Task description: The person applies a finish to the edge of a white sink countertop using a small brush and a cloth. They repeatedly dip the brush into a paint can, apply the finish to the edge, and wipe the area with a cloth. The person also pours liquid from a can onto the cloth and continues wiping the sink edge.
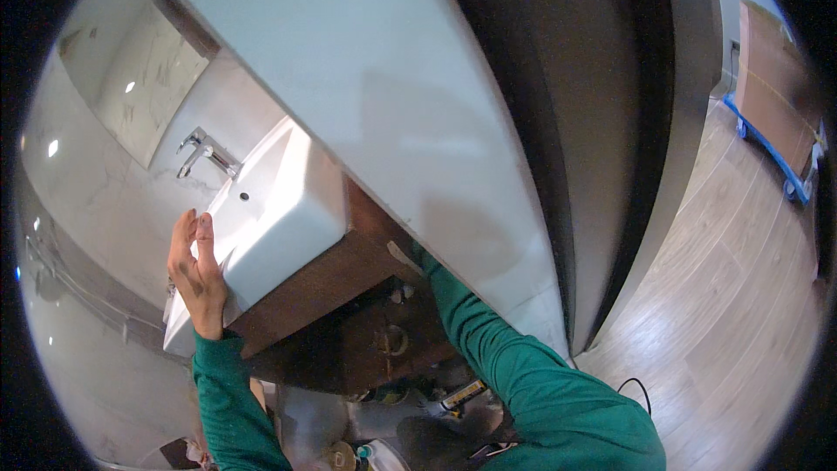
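Observation:
My left hand (199, 275) lies over the rim of the white washbasin (301, 205), its fingers stretched out and holding nothing. The basin sits on a brown wooden vanity cabinet (301, 296), whose dark lower part shows a round ring-like fitting (395, 339). My right arm (514, 358), in a green sleeve, reaches up along the cabinet's right end. Its hand is hidden behind the pale wall edge (418, 148). A small whitish piece (404, 255) shows close to where the sleeve disappears; I cannot make out what it is.
A chrome tap (207, 153) stands at the basin's back, below a mirror (135, 78). On the floor lie a sealant cartridge (463, 394) and a white bottle (384, 455). Beyond a dark door frame (602, 122), cardboard (772, 96) rests on a blue wheeled dolly (767, 153).

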Motion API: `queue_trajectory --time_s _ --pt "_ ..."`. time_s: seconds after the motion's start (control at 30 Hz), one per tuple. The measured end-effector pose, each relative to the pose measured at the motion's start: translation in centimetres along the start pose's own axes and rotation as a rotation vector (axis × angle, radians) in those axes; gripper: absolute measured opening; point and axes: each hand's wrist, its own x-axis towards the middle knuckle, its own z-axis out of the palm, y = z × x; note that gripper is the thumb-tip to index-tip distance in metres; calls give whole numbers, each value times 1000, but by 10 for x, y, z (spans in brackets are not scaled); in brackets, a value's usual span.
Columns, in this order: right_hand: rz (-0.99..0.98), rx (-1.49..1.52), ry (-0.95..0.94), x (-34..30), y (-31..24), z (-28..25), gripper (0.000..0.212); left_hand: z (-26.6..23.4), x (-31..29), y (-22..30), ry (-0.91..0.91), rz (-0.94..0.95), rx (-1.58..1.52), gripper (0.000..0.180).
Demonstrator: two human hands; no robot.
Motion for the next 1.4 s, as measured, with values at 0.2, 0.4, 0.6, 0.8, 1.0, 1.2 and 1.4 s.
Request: queue_trajectory --time_s 0.2,0.4,0.6,0.8,1.0,1.2,1.4 --pt "-8 -1 24 8 7 0 30 1 -1 -3 1 -27 -28 59" --pt "-17 -4 32 21 5 4 28 1 -1 -4 12 -17 -16 61" --pt "-23 8 38 3 -2 1 25 -2 -3 0 8 0 10 62" --pt "-42 -22 54 26 2 5 23 0 -3 -1 19 4 -18 62" --pt "-39 -40 55 27 4 2 21 1 -3 -2 24 -2 2 62" --pt "-22 -208 109 63 -4 9 18 1 -2 2 24 2 8 62" --pt "-149 -167 84 45 -13 4 26 1 -2 4 33 -5 4 59"
